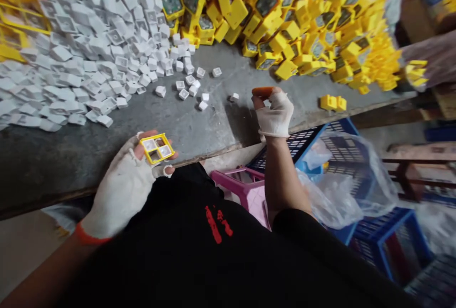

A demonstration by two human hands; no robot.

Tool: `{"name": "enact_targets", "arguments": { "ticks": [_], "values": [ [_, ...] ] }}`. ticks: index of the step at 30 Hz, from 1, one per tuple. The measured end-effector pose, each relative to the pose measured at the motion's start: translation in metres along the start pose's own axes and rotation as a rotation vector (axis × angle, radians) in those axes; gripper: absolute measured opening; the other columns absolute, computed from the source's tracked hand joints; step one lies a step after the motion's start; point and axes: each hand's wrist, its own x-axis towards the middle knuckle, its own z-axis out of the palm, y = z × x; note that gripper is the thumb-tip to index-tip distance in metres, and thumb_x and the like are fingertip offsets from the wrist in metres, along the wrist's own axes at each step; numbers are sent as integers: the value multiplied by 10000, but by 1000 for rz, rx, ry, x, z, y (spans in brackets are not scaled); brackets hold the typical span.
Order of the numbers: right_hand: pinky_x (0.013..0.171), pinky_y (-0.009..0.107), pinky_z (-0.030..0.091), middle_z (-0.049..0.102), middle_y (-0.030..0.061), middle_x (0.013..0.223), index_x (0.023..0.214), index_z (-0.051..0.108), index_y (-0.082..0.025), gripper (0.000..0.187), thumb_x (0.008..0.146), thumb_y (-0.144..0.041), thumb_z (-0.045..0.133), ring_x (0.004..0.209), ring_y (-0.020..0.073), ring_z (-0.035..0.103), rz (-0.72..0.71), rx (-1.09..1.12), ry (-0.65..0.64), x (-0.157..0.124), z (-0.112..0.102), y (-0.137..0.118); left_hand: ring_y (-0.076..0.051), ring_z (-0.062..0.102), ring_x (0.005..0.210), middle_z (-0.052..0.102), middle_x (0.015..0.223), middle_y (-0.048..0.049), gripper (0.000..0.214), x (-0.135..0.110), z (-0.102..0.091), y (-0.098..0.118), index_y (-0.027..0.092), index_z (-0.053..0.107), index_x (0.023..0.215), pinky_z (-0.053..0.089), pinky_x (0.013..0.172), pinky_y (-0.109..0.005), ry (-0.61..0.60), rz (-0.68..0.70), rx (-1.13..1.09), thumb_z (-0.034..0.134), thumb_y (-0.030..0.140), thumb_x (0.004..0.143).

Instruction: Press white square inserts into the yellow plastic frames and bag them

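Observation:
My left hand (123, 182), in a white fingerless glove, holds a small yellow four-window frame (154, 149) near the table's front edge. White pieces fill two diagonally opposite windows; through the other two, darker areas show. Above the table, my right hand (276, 112) is closed, its fingers curled in, with an orange covering on one finger. Whatever those fingers hold, if anything, is hidden. A loose white cap (234, 97) lies just left of that hand. More small white caps (184, 93) are scattered between my hands and the large white heap (89, 61).
Yellow block-shaped housings (288, 68) are piled at the back right of the grey table (185, 129). One yellow piece (333, 103) lies apart near the right edge. Below stand a pink stool (245, 187) and blue crates (386, 232) with clear plastic bags (338, 194).

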Motion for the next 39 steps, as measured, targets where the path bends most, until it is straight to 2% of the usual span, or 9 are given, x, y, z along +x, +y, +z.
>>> {"name": "enact_targets", "arguments": {
  "ticks": [7, 11, 14, 19, 21, 26, 30, 35, 39],
  "values": [
    [1095, 594, 595, 863, 115, 1300, 1327, 846, -280, 426, 903, -251, 820, 1115, 339, 808, -17, -144, -355, 25, 6, -10, -269, 874, 823, 898, 1023, -74, 316, 1, 14, 0, 230, 927, 1005, 732, 591, -327, 95, 17, -6, 628, 151, 1068],
    [1078, 533, 603, 892, 87, 1183, 1150, 896, -288, 228, 963, -273, 766, 1113, 331, 808, -105, -72, -380, 26, 16, -23, -276, 872, 873, 903, 1071, -80, 241, 1, 8, -4, 235, 916, 1076, 732, 622, -329, 51, 33, 2, 680, 191, 1069],
    [1016, 486, 623, 901, 46, 1080, 1090, 904, -302, 210, 965, -255, 742, 1047, 306, 810, -169, 46, -388, 18, 23, -33, -280, 869, 897, 905, 1113, -86, 187, 1, 4, -7, 224, 897, 1114, 732, 641, -337, 11, 36, 0, 718, 211, 1061],
    [1038, 480, 621, 908, 40, 1033, 1017, 904, -276, 176, 934, -207, 764, 1026, 292, 822, -125, 76, -472, 12, 35, -51, -288, 878, 886, 911, 1126, -98, 181, 1, 0, -6, 203, 887, 1120, 740, 648, -351, 4, 19, -12, 716, 189, 1062],
    [1041, 470, 631, 914, 31, 1040, 1077, 911, -282, 226, 963, -202, 732, 1032, 283, 831, -98, 118, -464, 10, 33, -52, -286, 879, 885, 916, 1112, -90, 214, 0, -1, -5, 218, 892, 1119, 732, 649, -343, -8, 9, -4, 686, 185, 1073],
    [1073, 477, 637, 915, 52, 1185, 1280, 871, -303, 329, 1027, -247, 668, 1082, 275, 828, -58, 166, -263, -2, 13, -41, -274, 873, 900, 919, 1103, -72, 272, 0, -2, -7, 244, 899, 1109, 717, 656, -324, -28, 40, -13, 633, 188, 1104],
    [1095, 546, 609, 892, 92, 1243, 1297, 859, -297, 401, 900, -254, 830, 1155, 332, 798, -141, 42, -385, -10, 10, -41, -281, 881, 884, 917, 1096, -90, 218, 0, -1, -8, 219, 898, 1131, 726, 655, -337, -39, 73, -32, 688, 177, 1090],
    [1076, 545, 584, 901, 64, 1102, 1094, 864, -288, 111, 1017, -348, 810, 1088, 321, 809, -237, 145, -400, -24, 16, -63, -296, 881, 959, 903, 1156, -75, 147, -3, -3, -14, 218, 887, 1168, 730, 685, -348, -88, 55, -58, 881, 288, 1039],
    [999, 472, 578, 894, 38, 1099, 1171, 835, -310, 269, 1137, -562, 748, 1024, 267, 793, -465, 372, -249, -48, 14, -97, -267, 863, 984, 896, 1165, -60, 352, -6, -1, -20, 241, 914, 1191, 718, 708, -316, -168, 25, -74, 1047, 411, 914]
  ]
}}
